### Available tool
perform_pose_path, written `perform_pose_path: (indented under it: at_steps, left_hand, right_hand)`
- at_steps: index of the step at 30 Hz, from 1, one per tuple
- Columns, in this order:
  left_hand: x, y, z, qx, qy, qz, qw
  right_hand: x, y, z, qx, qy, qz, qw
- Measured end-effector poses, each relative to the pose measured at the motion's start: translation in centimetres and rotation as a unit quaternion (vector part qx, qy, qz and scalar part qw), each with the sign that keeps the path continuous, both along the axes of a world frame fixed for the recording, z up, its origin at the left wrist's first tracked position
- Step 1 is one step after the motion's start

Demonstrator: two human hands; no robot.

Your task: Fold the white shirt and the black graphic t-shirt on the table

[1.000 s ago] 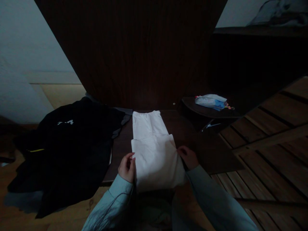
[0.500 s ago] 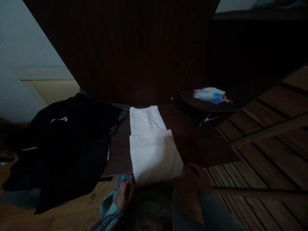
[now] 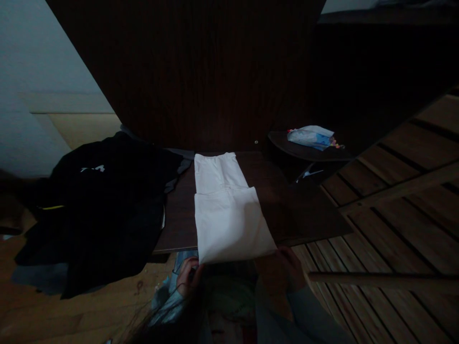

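Observation:
A folded white garment [image 3: 233, 222] lies on the dark brown tabletop [image 3: 177, 224], its near part doubled over the far part. The near edge reaches past the front of the table. At its near left corner is my left hand [image 3: 188, 274], fingers curled and closed on the cloth. My right hand [image 3: 290, 267] is at the near right corner, dim and in shadow, with its fingertips pinched at the fabric. Between the two hands the near edge is stretched fairly straight. The garment's exact kind is hard to tell in this light.
A pile of black clothing [image 3: 107, 215] with a white logo covers the table's left side and hangs over its edge. On a small rounded shelf [image 3: 308, 152] at right sits a white and blue packet [image 3: 311, 137]. Wooden slats [image 3: 401, 229] stand further right.
My left hand has come up to the garment's near left corner, and the near edge is slightly higher and straighter. The whole view has shifted a little.

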State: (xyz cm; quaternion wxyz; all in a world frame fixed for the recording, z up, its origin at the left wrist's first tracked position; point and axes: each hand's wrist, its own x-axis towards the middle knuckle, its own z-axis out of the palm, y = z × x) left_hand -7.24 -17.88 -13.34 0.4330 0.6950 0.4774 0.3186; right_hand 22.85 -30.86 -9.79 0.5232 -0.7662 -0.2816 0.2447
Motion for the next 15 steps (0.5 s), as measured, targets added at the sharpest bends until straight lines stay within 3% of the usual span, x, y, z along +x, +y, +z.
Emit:
perform_pose_path:
  at_steps: [5,11,15]
  left_hand:
    - [1.5,-0.4,1.0,-0.009,-0.051,0.022,0.998]
    - [1.8,0.0,1.6,-0.149,-0.098,0.003,0.984]
    - [1.1,-0.2,1.4,-0.159,-0.132,0.017,0.978]
  right_hand:
    - [-0.1,1.3,0.9,-0.011,0.059,0.005,0.998]
    - [0.3,1.0,0.6,0.047,0.170,-0.001,0.984]
    - [0.5,0.4,0.3,0.023,0.130,0.005,0.991]
